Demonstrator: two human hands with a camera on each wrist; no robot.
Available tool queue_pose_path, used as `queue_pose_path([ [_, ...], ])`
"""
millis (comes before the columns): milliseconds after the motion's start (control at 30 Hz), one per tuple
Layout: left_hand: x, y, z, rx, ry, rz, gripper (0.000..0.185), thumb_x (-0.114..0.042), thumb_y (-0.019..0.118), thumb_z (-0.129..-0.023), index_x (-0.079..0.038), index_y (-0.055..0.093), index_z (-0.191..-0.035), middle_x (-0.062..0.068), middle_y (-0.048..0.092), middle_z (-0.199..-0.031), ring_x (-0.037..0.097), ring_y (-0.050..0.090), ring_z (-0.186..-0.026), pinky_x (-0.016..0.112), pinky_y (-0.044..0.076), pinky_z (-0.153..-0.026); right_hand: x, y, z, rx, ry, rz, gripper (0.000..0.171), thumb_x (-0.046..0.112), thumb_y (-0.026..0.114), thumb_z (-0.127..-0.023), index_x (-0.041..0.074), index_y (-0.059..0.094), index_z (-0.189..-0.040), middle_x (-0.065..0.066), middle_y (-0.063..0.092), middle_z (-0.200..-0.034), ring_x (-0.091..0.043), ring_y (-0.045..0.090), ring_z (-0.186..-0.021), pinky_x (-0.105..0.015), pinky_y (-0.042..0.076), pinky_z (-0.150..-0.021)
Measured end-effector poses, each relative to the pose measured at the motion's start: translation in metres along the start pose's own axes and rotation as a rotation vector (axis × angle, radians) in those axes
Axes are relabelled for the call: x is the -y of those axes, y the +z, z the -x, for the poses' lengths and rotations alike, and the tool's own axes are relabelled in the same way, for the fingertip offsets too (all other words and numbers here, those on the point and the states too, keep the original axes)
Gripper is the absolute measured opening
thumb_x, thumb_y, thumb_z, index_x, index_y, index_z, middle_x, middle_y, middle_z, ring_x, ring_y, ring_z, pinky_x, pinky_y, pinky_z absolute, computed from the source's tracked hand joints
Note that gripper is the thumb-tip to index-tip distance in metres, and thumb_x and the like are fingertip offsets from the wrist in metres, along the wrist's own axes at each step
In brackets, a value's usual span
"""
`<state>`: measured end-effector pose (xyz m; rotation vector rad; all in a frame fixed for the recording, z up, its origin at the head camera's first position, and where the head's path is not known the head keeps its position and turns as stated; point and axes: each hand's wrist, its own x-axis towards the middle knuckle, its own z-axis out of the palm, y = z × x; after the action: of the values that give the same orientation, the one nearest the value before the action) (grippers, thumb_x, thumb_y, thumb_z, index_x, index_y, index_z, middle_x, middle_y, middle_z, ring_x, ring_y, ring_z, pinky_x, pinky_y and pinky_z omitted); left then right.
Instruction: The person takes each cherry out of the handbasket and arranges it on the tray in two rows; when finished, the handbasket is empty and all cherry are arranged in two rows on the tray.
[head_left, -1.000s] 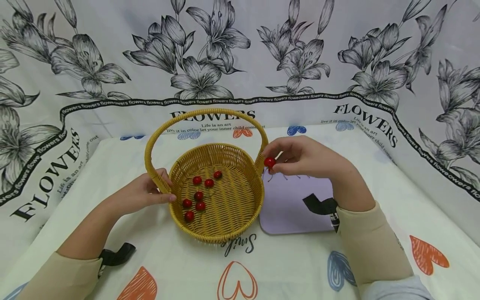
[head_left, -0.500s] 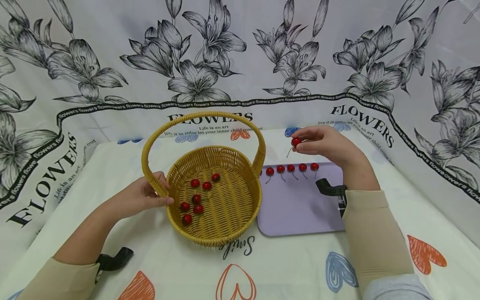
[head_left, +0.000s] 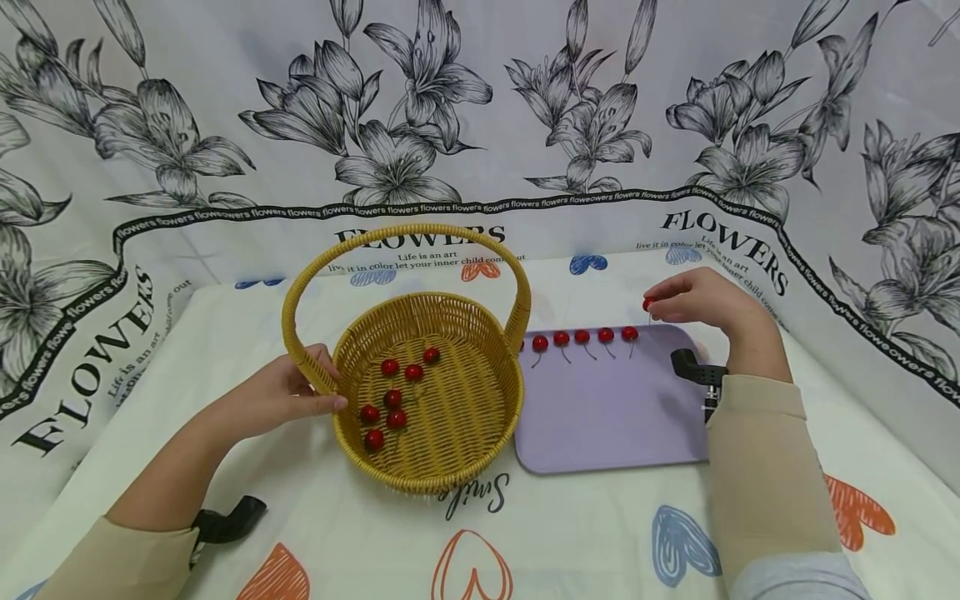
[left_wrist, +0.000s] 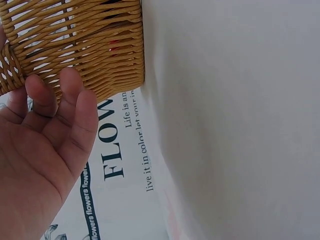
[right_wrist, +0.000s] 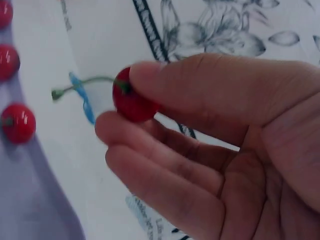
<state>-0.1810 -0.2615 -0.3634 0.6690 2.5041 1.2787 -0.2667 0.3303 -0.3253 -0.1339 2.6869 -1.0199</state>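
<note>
My right hand pinches a red cherry between thumb and fingers, its green stem sticking out to the left in the right wrist view. That hand hovers near the far right corner of a lilac tray. Along the tray's far edge runs a row of several cherries, stems toward the near side. With my left hand I hold the yellow wicker basket at its left rim, by the handle's foot. Fingers press the woven wall from outside. Several cherries lie in the basket's left half.
The basket's tall arched handle rises above it. Basket and tray stand side by side on a white cloth printed with hearts. A flower-patterned curtain closes off the back.
My right hand has carried the cherry from beside the basket's right rim rightward, past the row, to the tray's far right corner. The left hand keeps its hold on the basket.
</note>
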Motion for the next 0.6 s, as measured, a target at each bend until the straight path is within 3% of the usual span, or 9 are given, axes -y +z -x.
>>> queue_pose_path([
  [100,0.000,0.000,0.000,-0.002,-0.002,0.002,0.027,-0.017,0.080,-0.091,-0.007,0.058,-0.102,0.007,0.068,-0.101,0.023,0.062,-0.099,0.034,0.052,-0.081,-0.014,-0.001,-0.004,0.008,0.026,0.037,0.044,0.025,0.074,-0.095,-0.001,0.067,-0.129,-0.010,0.073,-0.116,-0.024,0.067,-0.105,-0.050,0.050,-0.098],
  [300,0.000,0.001,0.000,-0.001,0.011,0.020,0.026,-0.016,0.079,-0.092,-0.007,0.058,-0.102,0.007,0.067,-0.100,0.021,0.062,-0.098,0.033,0.052,-0.080,-0.034,0.008,-0.014,0.069,0.078,0.036,0.039,0.024,0.075,-0.094,-0.004,0.070,-0.122,-0.007,0.075,-0.103,-0.020,0.067,-0.095,-0.043,0.053,-0.091],
  [600,0.002,0.001,0.001,0.007,0.015,0.020,0.026,-0.016,0.079,-0.092,-0.006,0.057,-0.102,0.009,0.067,-0.099,0.022,0.062,-0.098,0.033,0.051,-0.080,-0.037,0.016,-0.020,0.074,0.101,0.102,0.035,0.022,0.074,-0.093,-0.002,0.070,-0.119,-0.008,0.067,-0.094,-0.025,0.061,-0.085,-0.038,0.049,-0.078],
])
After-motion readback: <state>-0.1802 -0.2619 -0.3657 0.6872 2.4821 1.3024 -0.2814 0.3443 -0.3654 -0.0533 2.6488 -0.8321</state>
